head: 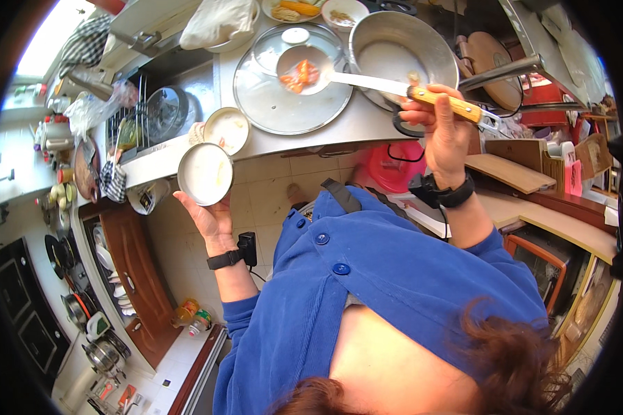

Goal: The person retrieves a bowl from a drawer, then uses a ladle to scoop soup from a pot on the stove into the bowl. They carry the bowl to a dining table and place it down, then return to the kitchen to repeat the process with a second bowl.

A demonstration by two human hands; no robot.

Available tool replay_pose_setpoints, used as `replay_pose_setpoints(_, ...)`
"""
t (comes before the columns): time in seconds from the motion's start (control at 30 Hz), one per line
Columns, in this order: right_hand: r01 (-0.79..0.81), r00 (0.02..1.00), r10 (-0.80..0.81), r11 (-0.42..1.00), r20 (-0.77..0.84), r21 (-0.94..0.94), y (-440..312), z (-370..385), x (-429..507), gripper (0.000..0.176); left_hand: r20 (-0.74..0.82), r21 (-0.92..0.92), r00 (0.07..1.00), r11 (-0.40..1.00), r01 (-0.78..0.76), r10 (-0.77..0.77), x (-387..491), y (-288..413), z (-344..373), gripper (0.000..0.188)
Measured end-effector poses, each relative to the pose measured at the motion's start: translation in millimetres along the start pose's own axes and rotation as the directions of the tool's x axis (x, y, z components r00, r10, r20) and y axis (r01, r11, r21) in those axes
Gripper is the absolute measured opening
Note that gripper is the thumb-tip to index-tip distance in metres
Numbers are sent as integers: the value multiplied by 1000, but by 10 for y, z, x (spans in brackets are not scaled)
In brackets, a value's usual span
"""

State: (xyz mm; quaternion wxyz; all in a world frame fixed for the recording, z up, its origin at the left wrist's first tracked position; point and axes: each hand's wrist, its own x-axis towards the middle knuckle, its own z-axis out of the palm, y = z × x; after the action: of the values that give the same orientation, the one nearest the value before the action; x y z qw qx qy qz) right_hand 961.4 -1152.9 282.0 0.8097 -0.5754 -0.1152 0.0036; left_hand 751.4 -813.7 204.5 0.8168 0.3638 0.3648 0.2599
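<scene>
My right hand [441, 129] grips the wooden handle of a metal ladle [316, 78], whose bowl holds orange pieces of food in a little liquid. The ladle's bowl is over a glass lid [270, 111] with a white knob. Behind the ladle's handle stands a large metal pot [436, 49] with pale liquid inside. My left hand [213, 215] holds a bowl [205, 174] of whitish liquid from beneath, in front of the counter. Just beyond it, at the counter's edge, is a second bowl [227, 129] with whitish liquid and small bits of food.
A sink [202, 78] with a glass lid in it lies to the left. At the back are a cloth-covered bowl [218, 26], a plate with corn [296, 11] and a small bowl [345, 13]. A pink basin [394, 166] is below the counter. An open cabinet door [135, 264] stands lower left.
</scene>
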Motion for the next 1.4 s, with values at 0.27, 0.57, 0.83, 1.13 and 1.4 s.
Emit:
replay_pose_setpoints(0.27,-145,963,142,989,227,-6,765,947,-212,29,-57,-17,998,1000,-23,22,-88,337,-673,78)
replay_pose_setpoints(0.57,610,636,-245,740,732,-282,1121,1297,-562,30,-99,30,993,998,-56,59,-38,596,-1122,85)
replay_pose_setpoints(0.83,645,616,-260,709,744,-286,1010,1238,-562,27,8,-26,999,999,-41,41,202,508,-1148,94)
replay_pose_setpoints(1.13,-26,994,15,994,108,105,402,673,-293,28,75,-17,995,998,66,-64,253,357,-882,90)
replay_pose_setpoints(1.4,117,993,-114,924,29,-365,-494,-743,83,28,95,-35,991,994,103,-99,276,137,-607,85)
